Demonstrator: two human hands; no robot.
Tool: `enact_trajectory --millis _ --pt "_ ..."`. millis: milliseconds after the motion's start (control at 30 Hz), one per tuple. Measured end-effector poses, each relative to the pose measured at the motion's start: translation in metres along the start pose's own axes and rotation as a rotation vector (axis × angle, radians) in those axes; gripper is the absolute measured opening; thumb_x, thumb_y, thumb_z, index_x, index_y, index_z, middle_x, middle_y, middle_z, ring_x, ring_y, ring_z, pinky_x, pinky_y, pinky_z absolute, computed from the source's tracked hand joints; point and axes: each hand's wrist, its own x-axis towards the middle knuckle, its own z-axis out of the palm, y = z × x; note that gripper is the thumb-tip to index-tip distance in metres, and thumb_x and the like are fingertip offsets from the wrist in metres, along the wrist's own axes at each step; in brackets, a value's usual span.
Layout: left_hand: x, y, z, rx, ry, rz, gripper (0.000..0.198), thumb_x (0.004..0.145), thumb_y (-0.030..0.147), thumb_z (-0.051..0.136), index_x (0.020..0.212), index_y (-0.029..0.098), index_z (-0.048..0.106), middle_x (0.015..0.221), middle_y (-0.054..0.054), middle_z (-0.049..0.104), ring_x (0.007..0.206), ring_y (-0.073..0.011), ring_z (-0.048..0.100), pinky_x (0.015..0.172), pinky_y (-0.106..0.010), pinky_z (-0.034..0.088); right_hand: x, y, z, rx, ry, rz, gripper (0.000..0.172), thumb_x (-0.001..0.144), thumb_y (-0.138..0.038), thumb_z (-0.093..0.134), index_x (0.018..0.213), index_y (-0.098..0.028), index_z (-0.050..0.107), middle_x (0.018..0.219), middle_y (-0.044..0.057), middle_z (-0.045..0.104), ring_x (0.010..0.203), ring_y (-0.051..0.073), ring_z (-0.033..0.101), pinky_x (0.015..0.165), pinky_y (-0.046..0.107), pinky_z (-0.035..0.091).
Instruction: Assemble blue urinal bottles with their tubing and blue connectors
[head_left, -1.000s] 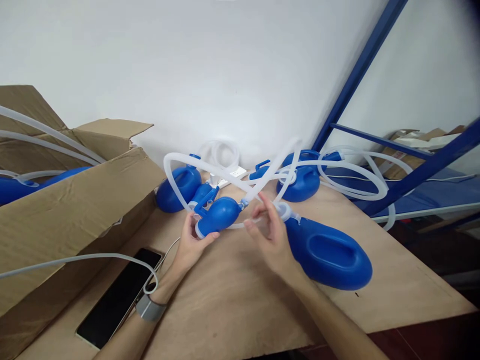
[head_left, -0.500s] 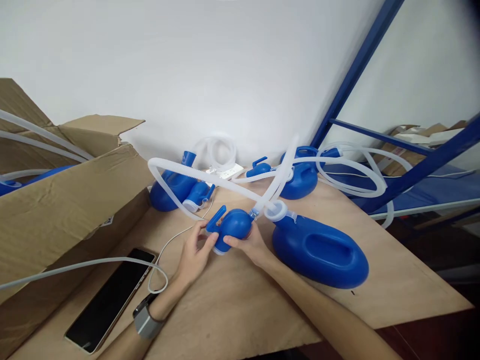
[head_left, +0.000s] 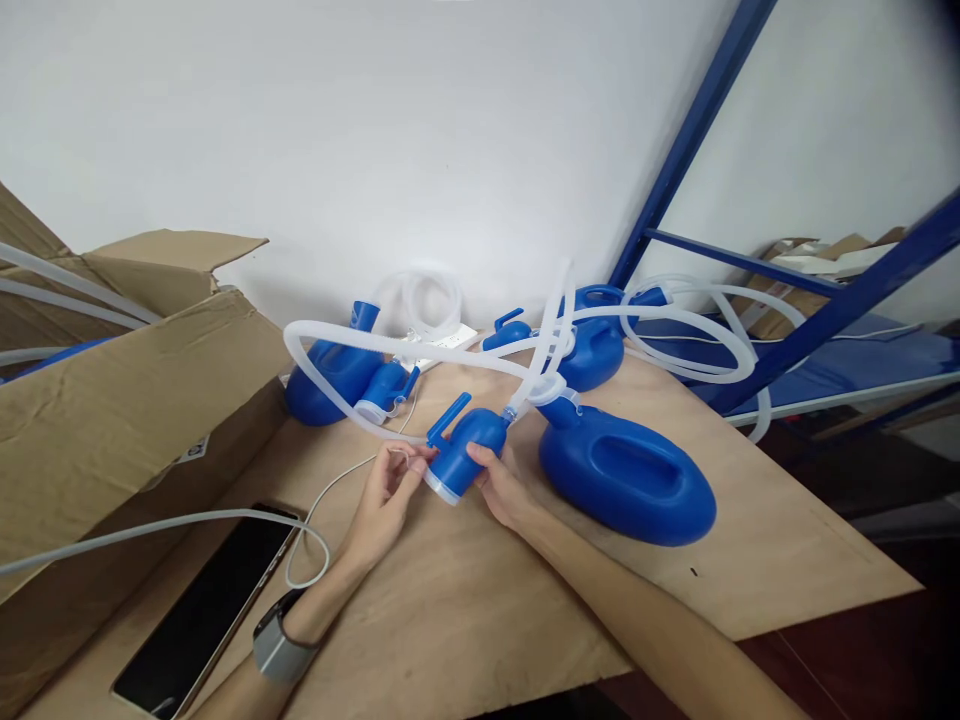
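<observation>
Near the middle of the table, my right hand (head_left: 504, 488) is closed around a blue urinal cup (head_left: 471, 450) with a raised handle and a white cap (head_left: 441, 488) on its lower end. A clear corrugated hose (head_left: 540, 365) joins the cup's upper end. At the cap's left side, my left hand (head_left: 390, 490) pinches a thin whitish strap between thumb and fingers; its join to the cap is partly hidden. Just right of my right hand lies a large blue urinal bottle (head_left: 626, 475), its neck with a clear lid pointing up and left.
An open cardboard box (head_left: 135, 400) with hoses stands at left, beside a phone (head_left: 206, 610) and a white cable (head_left: 330, 500). Behind are two more blue bottles (head_left: 330, 380), smaller cups (head_left: 386, 390) and a power strip (head_left: 442, 350). A blue metal rack (head_left: 690, 140) rises at right.
The cup has turned, bringing its white cap into fuller view. My left hand has come off the cup's body and now pinches the strap. The whole view has shifted slightly.
</observation>
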Motion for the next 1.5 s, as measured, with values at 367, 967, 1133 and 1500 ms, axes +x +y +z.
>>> enact_trajectory --millis 367,967,1133,1500 --pt "-0.003 -0.012 0.005 -0.11 -0.088 -0.156 0.093 0.068 0.035 0.094 0.142 0.035 0.037 0.12 -0.002 0.065 0.091 -0.0206 0.074 0.084 -0.038 0.062 0.0 0.004 0.001 -0.114 0.009 -0.165 0.045 0.061 -0.043 0.095 0.093 -0.023 0.072 0.093 0.001 0.078 0.093 0.026 0.073 0.091 0.042 0.058" --pt "0.002 -0.032 -0.01 0.709 0.129 0.336 0.104 0.079 0.035 0.077 0.162 0.025 0.015 0.145 -0.018 0.052 0.133 -0.0348 0.057 0.109 -0.057 0.048 0.01 -0.005 -0.009 -0.217 0.186 -0.286 0.049 0.064 -0.041 0.093 0.103 -0.021 0.07 0.103 0.003 0.078 0.102 0.027 0.072 0.099 0.045 0.056" --pt "-0.006 -0.013 0.0 0.827 0.3 0.647 0.064 0.084 0.029 0.076 0.141 0.022 0.047 0.137 -0.016 0.056 0.13 -0.0346 0.053 0.113 -0.06 0.04 0.004 -0.001 0.002 -0.065 0.169 -0.227 0.051 0.061 -0.042 0.094 0.102 -0.024 0.069 0.101 0.001 0.077 0.102 0.026 0.072 0.101 0.045 0.056" --pt "-0.008 0.001 0.005 0.343 -0.092 0.223 0.021 0.09 0.035 0.074 0.077 0.021 0.066 0.08 0.0 0.069 0.076 -0.0172 0.064 0.073 -0.028 0.048 -0.012 0.008 0.012 -0.015 0.108 -0.16 0.045 0.064 -0.045 0.091 0.098 -0.025 0.068 0.096 0.0 0.075 0.096 0.025 0.07 0.093 0.042 0.055"
